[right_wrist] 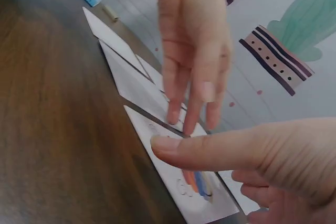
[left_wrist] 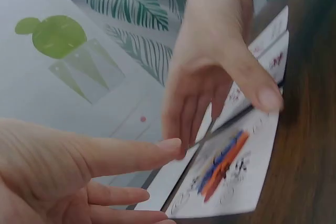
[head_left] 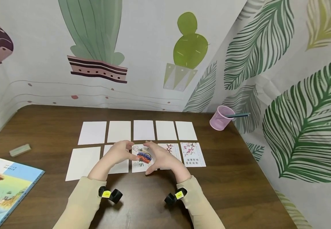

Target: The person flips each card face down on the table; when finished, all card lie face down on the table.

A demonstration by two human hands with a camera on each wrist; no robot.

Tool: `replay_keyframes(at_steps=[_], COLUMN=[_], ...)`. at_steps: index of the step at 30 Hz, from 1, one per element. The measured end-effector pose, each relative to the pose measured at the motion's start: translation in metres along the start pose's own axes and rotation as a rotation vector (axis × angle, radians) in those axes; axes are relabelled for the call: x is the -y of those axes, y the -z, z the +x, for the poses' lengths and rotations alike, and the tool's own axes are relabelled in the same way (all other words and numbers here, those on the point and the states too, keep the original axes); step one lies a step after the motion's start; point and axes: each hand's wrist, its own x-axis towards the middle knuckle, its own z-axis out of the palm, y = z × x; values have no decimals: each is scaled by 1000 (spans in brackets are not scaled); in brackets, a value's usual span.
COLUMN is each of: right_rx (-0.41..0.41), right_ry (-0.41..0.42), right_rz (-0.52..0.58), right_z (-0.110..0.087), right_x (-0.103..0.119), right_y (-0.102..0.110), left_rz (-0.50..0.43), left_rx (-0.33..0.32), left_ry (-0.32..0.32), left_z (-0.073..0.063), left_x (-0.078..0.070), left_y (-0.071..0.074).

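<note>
A white card (head_left: pixel 144 166) with a blue and orange drawing and black characters lies flat in the middle of the near row. My left hand (head_left: pixel 119 153) hovers by its left side, fingers loosely bent, thumb apart from them. Opposite, my right hand (head_left: pixel 164 158) arches over the card's right side, thumb towards me. Neither hand grips anything in the left wrist view, where the drawing (left_wrist: pixel 223 163) shows below the fingers. To the right lie a card with red characters (head_left: pixel 171 149), partly covered by the right hand, and a card with pink blossoms (head_left: pixel 193 156).
Left of the hands are two blank cards (head_left: pixel 82 163), one partly hidden. Behind runs a far row of several blank cards (head_left: pixel 144 130). A pink cup (head_left: pixel 220 122) with pencils stands back right. A pale small block (head_left: pixel 20 150) and a book (head_left: pixel 13 190) lie left.
</note>
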Motion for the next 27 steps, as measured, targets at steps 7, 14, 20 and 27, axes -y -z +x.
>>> replay_keyframes(at_steps=[7,14,20,27], right_rx=[-1,-6,-21,-23], right_ry=[-16,-22,-12,3], right_rz=[-40,-59,-59,-53], right_z=[4,5,6,8], right_x=[1,-2,-3,-5], right_y=[-6,-8,-6,-4], left_rz=[-75,-121,-155,-159], left_rx=[-11,2,-8,-15], left_ry=[55,28,-9,-2], left_z=[-1,-2,3,6], left_x=[-3,0,7,14], left_y=[2,3,2,2])
